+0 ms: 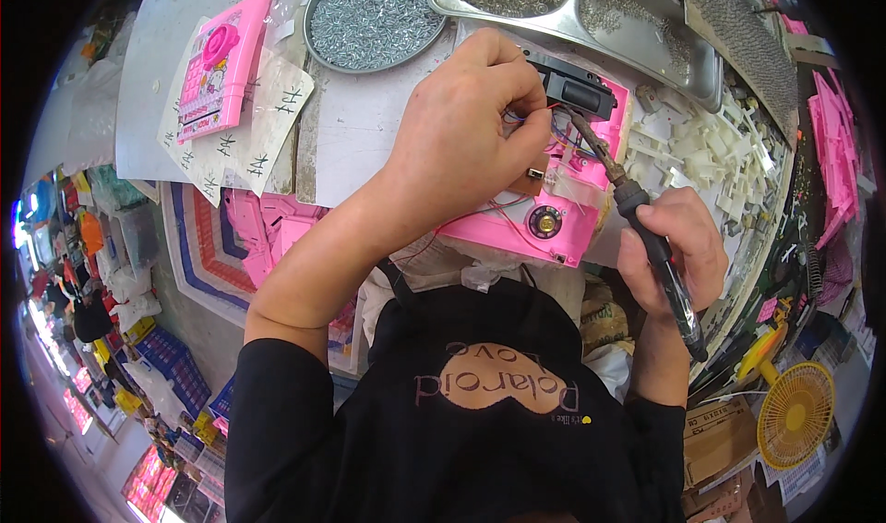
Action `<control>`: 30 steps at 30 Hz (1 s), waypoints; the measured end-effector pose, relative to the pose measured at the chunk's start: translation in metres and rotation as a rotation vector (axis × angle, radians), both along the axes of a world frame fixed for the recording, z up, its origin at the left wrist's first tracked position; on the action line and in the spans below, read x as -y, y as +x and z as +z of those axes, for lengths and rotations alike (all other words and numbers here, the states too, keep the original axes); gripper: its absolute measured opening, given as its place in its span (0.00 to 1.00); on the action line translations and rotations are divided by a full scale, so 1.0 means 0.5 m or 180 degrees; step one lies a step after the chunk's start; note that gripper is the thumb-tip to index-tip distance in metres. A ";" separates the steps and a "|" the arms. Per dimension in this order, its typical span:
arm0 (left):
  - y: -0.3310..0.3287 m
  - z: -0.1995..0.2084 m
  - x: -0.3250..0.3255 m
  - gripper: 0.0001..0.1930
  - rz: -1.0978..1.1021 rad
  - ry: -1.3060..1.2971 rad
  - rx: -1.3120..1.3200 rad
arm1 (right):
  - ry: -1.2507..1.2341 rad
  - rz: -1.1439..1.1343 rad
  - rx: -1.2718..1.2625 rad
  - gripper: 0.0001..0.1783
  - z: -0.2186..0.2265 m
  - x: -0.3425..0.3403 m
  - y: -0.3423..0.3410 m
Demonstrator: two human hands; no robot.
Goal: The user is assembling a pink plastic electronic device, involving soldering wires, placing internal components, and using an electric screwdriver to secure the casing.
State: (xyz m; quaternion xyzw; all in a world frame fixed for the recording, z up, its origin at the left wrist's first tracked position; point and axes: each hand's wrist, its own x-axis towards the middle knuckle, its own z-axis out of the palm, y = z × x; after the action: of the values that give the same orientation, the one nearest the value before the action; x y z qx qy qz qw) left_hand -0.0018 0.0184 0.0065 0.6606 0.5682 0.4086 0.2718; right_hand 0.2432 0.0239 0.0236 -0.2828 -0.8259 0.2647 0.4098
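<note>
A pink plastic housing (577, 216) lies open on the bench, with thin wires, a small round speaker (544, 221) and a black part (581, 92) at its far end. My left hand (475, 121) reaches over it, thumb and fingers pinched on a thin red wire (540, 108). The fingertips partly hide that wire. In my right hand (688, 246) is a soldering iron (657, 255), gripped by its black handle. Its metal tip points up and left, close to the black part and the wires. Whether the tip touches them I cannot tell.
A round tray of screws (309, 24) and a steel compartment tray (600, 15) with small metal parts stand behind. White plastic pieces (711, 154) are heaped at right. A pink toy panel (226, 71) rests on papers at left. A yellow fan (796, 415) stands lower right.
</note>
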 end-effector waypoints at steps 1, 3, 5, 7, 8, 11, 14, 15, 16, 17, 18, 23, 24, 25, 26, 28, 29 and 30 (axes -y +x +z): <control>0.000 0.000 0.000 0.04 0.0011 -0.0003 0.0009 | 0.0084 0.0020 0.0039 0.18 0.000 -0.003 0.000; 0.000 -0.006 -0.002 0.04 -0.0003 0.0128 -0.0019 | 0.0187 0.0089 0.0089 0.18 0.002 -0.007 0.003; -0.001 -0.005 -0.001 0.04 -0.0005 0.0142 -0.0035 | 0.0225 0.0186 0.0113 0.18 0.004 -0.011 0.007; 0.000 -0.002 0.000 0.04 -0.0018 0.0046 -0.0029 | 0.0126 0.0209 0.0020 0.17 0.005 -0.010 0.010; 0.000 -0.003 -0.001 0.04 -0.0020 0.0055 -0.0030 | 0.0076 0.0220 -0.0027 0.17 0.006 -0.009 0.012; 0.001 -0.003 0.000 0.04 0.0003 0.0061 -0.0026 | -0.0057 0.0108 0.0012 0.17 0.007 -0.007 0.015; 0.003 -0.004 0.001 0.04 0.0032 0.0054 -0.0004 | -0.0122 0.0079 0.0042 0.17 0.006 -0.009 0.015; 0.004 -0.005 0.000 0.04 0.0042 0.0058 -0.0007 | -0.0138 0.0091 0.0054 0.17 0.004 -0.010 0.014; 0.005 -0.006 0.000 0.04 0.0053 0.0063 -0.0009 | -0.0155 0.0102 0.0065 0.17 0.003 -0.012 0.014; 0.005 -0.006 0.000 0.04 0.0053 0.0050 -0.0027 | -0.0170 0.0114 0.0076 0.17 0.002 -0.013 0.013; 0.006 -0.006 0.000 0.04 0.0054 0.0036 -0.0047 | -0.0149 0.0116 0.0082 0.17 0.001 -0.014 0.011; 0.011 -0.007 -0.001 0.05 0.0197 0.0110 -0.0144 | -0.0084 0.0127 0.0052 0.17 -0.003 -0.017 0.002; 0.012 -0.007 -0.001 0.05 0.0201 0.0116 -0.0158 | -0.0086 0.0123 0.0051 0.18 -0.002 -0.017 0.001; 0.011 -0.008 -0.001 0.05 0.0205 0.0123 -0.0172 | -0.0087 0.0118 0.0051 0.18 -0.002 -0.017 0.001; 0.011 -0.008 0.000 0.05 0.0177 0.0120 -0.0148 | -0.0089 0.0113 0.0050 0.18 -0.001 -0.017 0.000; 0.011 -0.010 0.002 0.04 0.0125 0.0118 -0.0097 | -0.0096 0.0111 0.0045 0.17 0.000 -0.017 0.001; 0.011 -0.011 0.002 0.05 0.0131 0.0111 -0.0088 | -0.0099 0.0110 0.0042 0.17 0.000 -0.018 0.001; 0.011 -0.013 0.002 0.05 0.0136 0.0106 -0.0082 | -0.0089 0.0112 0.0022 0.17 -0.001 -0.018 0.001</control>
State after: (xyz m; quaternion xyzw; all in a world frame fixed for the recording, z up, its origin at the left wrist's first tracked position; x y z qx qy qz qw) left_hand 0.0035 0.0172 0.0002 0.6579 0.5787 0.4151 0.2447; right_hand 0.2439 0.0329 0.0232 -0.2749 -0.8283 0.2824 0.3981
